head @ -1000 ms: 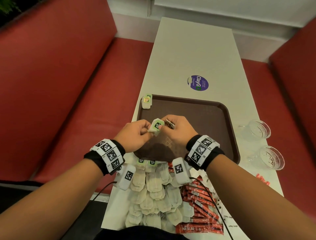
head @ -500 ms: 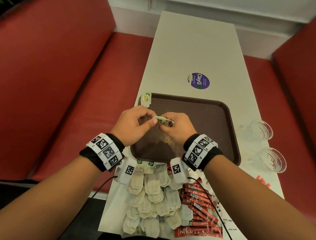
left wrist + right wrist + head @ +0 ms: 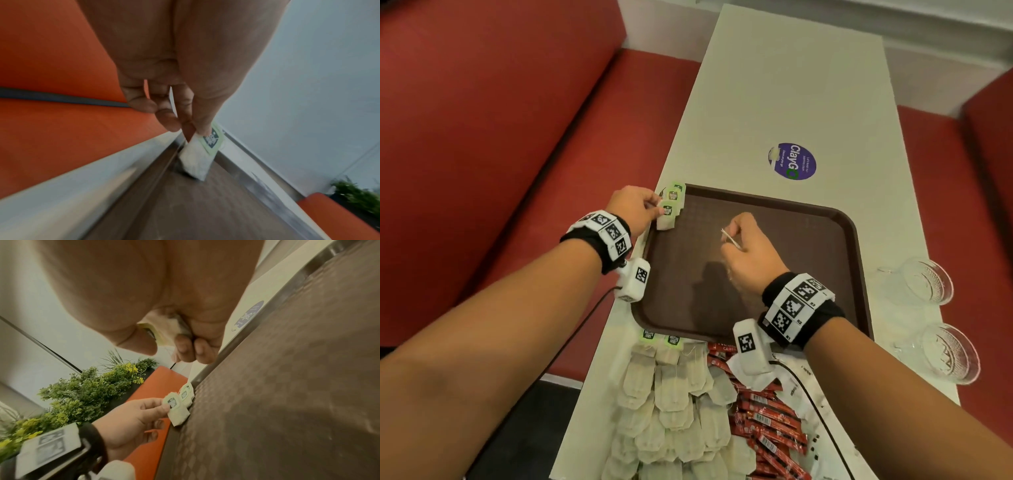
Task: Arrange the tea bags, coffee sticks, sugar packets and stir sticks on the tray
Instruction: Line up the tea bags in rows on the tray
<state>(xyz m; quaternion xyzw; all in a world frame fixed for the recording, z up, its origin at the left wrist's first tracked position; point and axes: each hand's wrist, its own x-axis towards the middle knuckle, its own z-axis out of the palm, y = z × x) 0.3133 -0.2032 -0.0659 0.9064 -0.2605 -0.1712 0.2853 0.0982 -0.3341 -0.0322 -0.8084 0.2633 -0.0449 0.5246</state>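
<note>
The left hand (image 3: 631, 209) pinches 1 tea bag (image 3: 667, 216) at the tray's (image 3: 849, 246) far-left corner beside another; the right hand (image 3: 748, 257) clutches 1 more, likely set alongside next.

A café or canteen booth is suggested; red upholstered benches (image 3: 493, 130) are set along both sides of a narrow white table (image 3: 784, 89); a brown serving tray (image 3: 822, 219) and a clean-as-you-go sticker (image 3: 792, 161) are carried on it; artificial greenery (image 3: 82, 391) is seen behind one bench.
</note>
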